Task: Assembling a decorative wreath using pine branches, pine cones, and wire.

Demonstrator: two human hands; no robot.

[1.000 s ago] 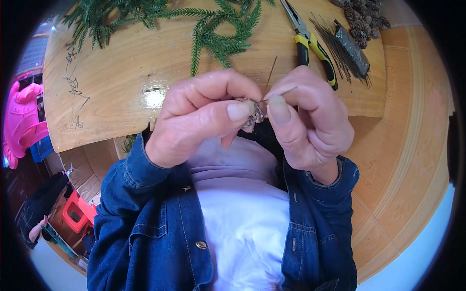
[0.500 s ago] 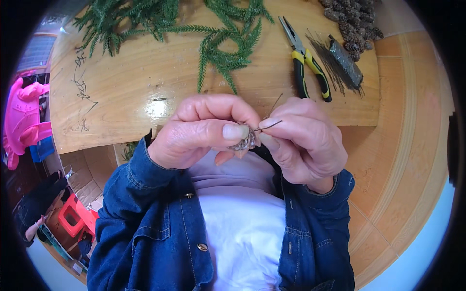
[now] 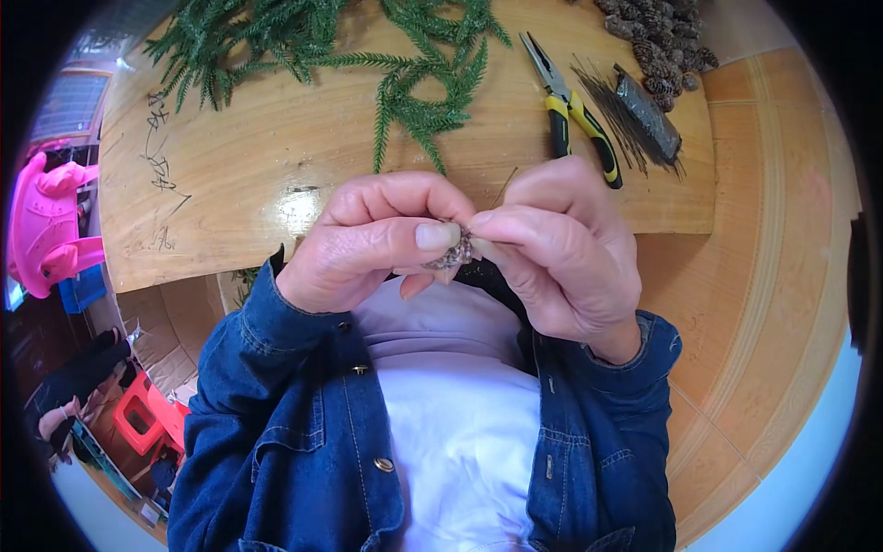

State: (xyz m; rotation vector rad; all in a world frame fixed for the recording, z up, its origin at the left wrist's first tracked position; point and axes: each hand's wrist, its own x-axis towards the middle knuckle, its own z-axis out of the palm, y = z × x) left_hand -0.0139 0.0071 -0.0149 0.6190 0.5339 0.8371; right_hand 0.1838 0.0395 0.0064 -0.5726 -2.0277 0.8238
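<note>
Close in front of my chest, my left hand [image 3: 363,244] grips a small brown pine cone [image 3: 452,255] between thumb and fingers. The fingers hide much of the cone. My right hand [image 3: 572,253] is closed in a pinch at the cone's right side, its thumb and forefinger on a thin dark wire. One end of that wire [image 3: 505,187] sticks up behind the right fingers; the pinched part is hidden. Both hands are held at the near edge of the wooden table [image 3: 230,175].
Long-nose pliers [image 3: 558,103] with black and yellow handles lie beyond my right hand. Beside them are loose wires [image 3: 607,109], a dark wrapped bundle [image 3: 647,118] and a pile of pine cones [image 3: 655,57]. Green artificial sprigs [image 3: 418,99] cover the far side. A red stool [image 3: 147,412] stands at left.
My right fingers have moved in to the left against the pine cone, and the wire end that jutted out past them is now hidden. The left hand keeps its hold.
</note>
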